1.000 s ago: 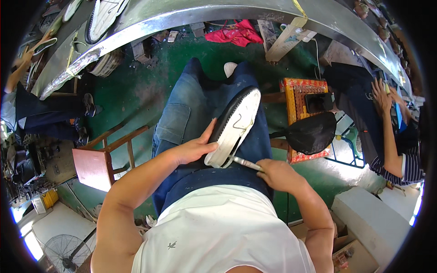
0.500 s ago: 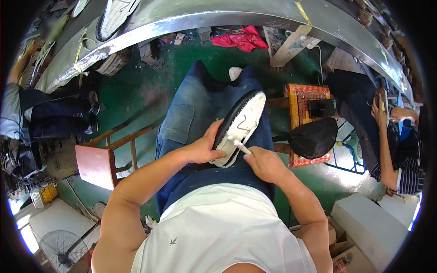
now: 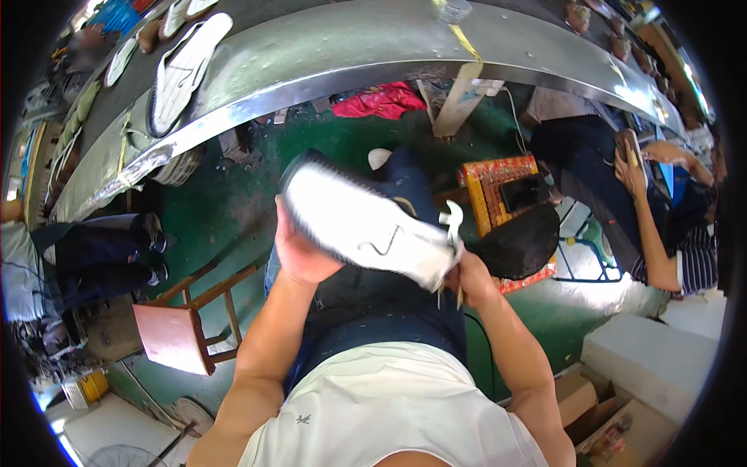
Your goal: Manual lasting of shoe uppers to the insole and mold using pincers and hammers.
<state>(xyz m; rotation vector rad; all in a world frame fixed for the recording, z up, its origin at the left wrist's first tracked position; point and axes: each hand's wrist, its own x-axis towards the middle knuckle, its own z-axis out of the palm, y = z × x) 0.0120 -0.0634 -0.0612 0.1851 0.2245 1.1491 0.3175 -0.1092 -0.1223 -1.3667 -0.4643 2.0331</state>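
1. We saw the left hand (image 3: 307, 253) holding the upturned, black-edged shoe with a long white underside (image 3: 366, 222), gripping it along the side near the broad toe end; most of its fingers were hidden beneath.
2. We saw the right hand (image 3: 475, 276) closed around the small tool with a pale, curved, claw-like head (image 3: 450, 219), at the shoe's narrow end; we could not tell whether its fingers also gripped the shoe.
3. The shoe lay tilted between both hands, over the dark blue trousers (image 3: 373, 321), its underside partly blurred, a dark curved line showing nearer the right hand.
4. Beyond the left hand, we saw another white-bottomed, dark-rimmed shoe (image 3: 187, 74) on the long grey metal-edged bench (image 3: 327, 50).
5. Left of the left hand stood the brown wooden stool (image 3: 173, 336).
6. Just right of the right hand, we saw the rounded black fabric pouch (image 3: 517, 241), near a black phone (image 3: 524, 192).
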